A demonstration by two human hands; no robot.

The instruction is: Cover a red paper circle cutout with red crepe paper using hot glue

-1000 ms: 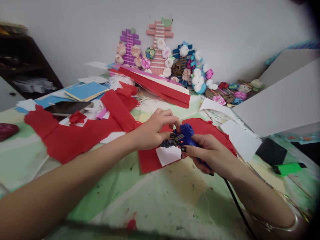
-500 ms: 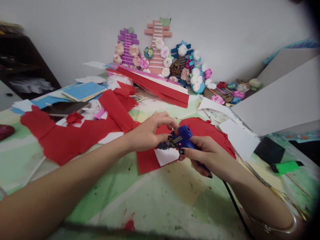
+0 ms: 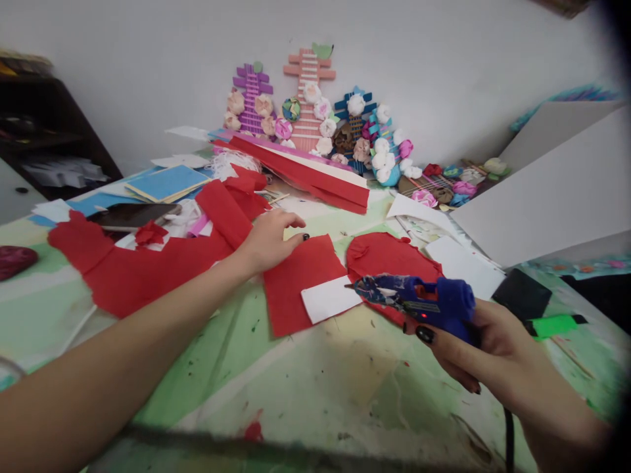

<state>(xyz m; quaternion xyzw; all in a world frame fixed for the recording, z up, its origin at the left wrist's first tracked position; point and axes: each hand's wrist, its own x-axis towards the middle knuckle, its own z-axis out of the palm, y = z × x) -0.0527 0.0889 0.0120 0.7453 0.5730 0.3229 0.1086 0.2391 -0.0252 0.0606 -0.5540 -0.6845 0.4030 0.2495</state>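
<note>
My right hand (image 3: 497,355) is wrapped round the handle of a blue hot glue gun (image 3: 424,302) with a small red light on its side. The nozzle points left, over the right end of a white paper strip (image 3: 329,299). That strip lies on a square of red crepe paper (image 3: 290,295). My left hand (image 3: 271,240) hovers at the upper left of the square, fingers apart and holding nothing. Behind the glue gun is a red paper-covered round piece (image 3: 389,256), partly hidden by it.
Red crepe scraps (image 3: 158,269) spread on the left, near a dark phone (image 3: 131,215) and blue cards (image 3: 170,180). Paper-flower guitar decorations (image 3: 308,125) lean at the wall. A black square (image 3: 521,295), green marker (image 3: 555,326) and large white board (image 3: 552,190) stand or lie right.
My right hand has carried the glue gun rightward and turned its nozzle left. My left hand has let go of the gun's front and moved left. The white strip is now uncovered.
</note>
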